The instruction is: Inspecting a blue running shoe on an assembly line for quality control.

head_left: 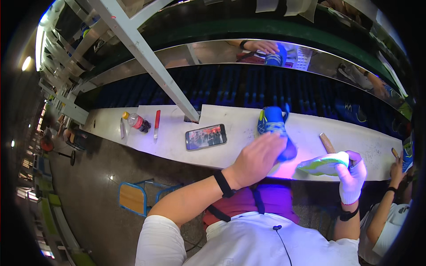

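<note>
Bench point(239, 126), pale and narrow: one blue shoe point(288, 151) set across its width, left hand point(262, 160) laid over it with fingers together, grip hidden; one white-and-green sole point(320, 165) at the near edge, clamped in the gloved right hand point(353, 175). Phone point(206, 137) left of the shoe, bare strip between; brown stick point(327, 142) just beyond the sole; bottle point(141, 124) farther left, open floor point(95, 177) past the near edge.

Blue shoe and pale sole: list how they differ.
The blue shoe is laced; the pale sole is not. The shoe is partly hidden by the bare left hand; the sole is gripped by the gloved right hand. Both show yellow-green areas.
</note>
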